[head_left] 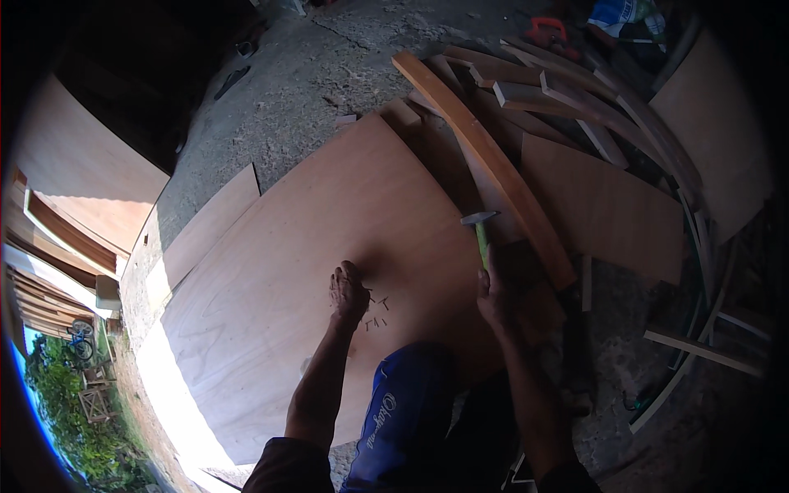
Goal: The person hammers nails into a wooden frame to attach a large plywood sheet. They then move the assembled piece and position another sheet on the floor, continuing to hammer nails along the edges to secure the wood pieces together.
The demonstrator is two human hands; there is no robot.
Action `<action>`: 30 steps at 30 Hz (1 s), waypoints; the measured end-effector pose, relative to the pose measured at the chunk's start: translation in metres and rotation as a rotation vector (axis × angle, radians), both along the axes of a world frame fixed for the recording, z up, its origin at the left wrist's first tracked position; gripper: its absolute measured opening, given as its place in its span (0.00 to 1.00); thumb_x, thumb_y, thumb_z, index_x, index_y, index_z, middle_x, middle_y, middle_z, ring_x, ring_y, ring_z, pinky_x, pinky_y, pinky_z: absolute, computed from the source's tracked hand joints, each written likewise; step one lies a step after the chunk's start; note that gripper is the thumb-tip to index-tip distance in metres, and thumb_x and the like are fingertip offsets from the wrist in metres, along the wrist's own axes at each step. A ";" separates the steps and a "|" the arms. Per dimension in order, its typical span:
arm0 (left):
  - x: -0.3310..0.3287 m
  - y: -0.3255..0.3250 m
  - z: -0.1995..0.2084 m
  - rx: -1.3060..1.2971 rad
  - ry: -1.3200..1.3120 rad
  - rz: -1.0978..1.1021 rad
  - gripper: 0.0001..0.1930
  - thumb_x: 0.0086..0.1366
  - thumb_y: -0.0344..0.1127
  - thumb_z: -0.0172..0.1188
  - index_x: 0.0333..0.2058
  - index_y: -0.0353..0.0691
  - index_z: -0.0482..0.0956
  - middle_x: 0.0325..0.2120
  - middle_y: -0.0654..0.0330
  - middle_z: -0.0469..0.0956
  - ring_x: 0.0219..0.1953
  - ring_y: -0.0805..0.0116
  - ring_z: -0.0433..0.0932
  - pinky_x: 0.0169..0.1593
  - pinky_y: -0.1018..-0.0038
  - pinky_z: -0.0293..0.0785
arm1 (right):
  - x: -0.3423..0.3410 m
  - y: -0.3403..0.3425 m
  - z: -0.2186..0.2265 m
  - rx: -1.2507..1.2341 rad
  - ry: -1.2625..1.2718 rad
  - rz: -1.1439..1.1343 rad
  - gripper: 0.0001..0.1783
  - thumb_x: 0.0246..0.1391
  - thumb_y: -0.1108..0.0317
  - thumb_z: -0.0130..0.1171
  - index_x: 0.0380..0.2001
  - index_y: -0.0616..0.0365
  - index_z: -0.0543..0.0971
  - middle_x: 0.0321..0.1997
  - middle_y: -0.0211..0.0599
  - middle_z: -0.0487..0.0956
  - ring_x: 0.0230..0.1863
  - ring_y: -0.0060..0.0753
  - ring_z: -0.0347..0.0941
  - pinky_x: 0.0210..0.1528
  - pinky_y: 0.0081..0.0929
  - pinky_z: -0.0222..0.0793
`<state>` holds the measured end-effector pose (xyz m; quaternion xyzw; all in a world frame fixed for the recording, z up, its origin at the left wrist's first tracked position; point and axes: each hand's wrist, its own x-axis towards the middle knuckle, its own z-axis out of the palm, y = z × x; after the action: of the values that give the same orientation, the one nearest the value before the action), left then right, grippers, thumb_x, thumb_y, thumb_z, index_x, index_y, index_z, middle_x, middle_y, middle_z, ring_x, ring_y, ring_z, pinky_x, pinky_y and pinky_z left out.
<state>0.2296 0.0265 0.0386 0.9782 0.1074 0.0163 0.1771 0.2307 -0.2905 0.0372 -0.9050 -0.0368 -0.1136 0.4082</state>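
Observation:
A large sheet of plywood (271, 238) lies flat before me, with my left hand (350, 292) low over its middle. That hand's fingers are curled together, and whatever they may pinch is too small to make out. Several loose nails (376, 322) are scattered on the sheet just right of my left wrist. My right hand (491, 302) is closed around the green handle of a hammer (482, 234), raised near the sheet's right side with its metal head up. My blue-clad knee (411, 394) is at the sheet's near edge.
A long wooden plank (485, 156) runs along the sheet's right side. Beyond it lie a smaller plywood panel (600, 205) and a pile of wood strips (575, 103). A red object (549, 34) is at the far right. Rough concrete floor (288, 99) extends behind the sheet.

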 end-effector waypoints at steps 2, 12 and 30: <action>0.009 0.005 -0.004 -0.118 -0.063 0.007 0.08 0.59 0.24 0.47 0.38 0.36 0.68 0.33 0.45 0.73 0.39 0.43 0.73 0.41 0.50 0.68 | 0.000 -0.001 0.000 0.045 0.029 0.012 0.30 0.63 0.70 0.52 0.68 0.56 0.61 0.58 0.57 0.72 0.56 0.56 0.72 0.58 0.41 0.68; 0.123 -0.038 -0.043 -0.498 -0.356 -0.057 0.08 0.62 0.32 0.52 0.40 0.41 0.75 0.35 0.49 0.77 0.38 0.47 0.75 0.42 0.58 0.71 | 0.000 -0.001 0.002 0.031 0.002 0.003 0.31 0.62 0.72 0.53 0.68 0.57 0.61 0.56 0.56 0.73 0.54 0.53 0.73 0.56 0.40 0.68; 0.206 -0.107 -0.054 -0.221 -0.364 -0.073 0.13 0.58 0.45 0.60 0.41 0.49 0.81 0.49 0.60 0.75 0.59 0.59 0.67 0.70 0.53 0.43 | 0.043 0.025 0.003 -0.078 -0.084 0.063 0.33 0.58 0.78 0.53 0.67 0.57 0.63 0.39 0.44 0.76 0.38 0.40 0.73 0.46 0.30 0.71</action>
<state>0.4361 -0.0808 -0.0157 0.9370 0.0392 0.1742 0.3004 0.2736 -0.2654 0.0406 -0.9131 -0.0869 -0.1370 0.3740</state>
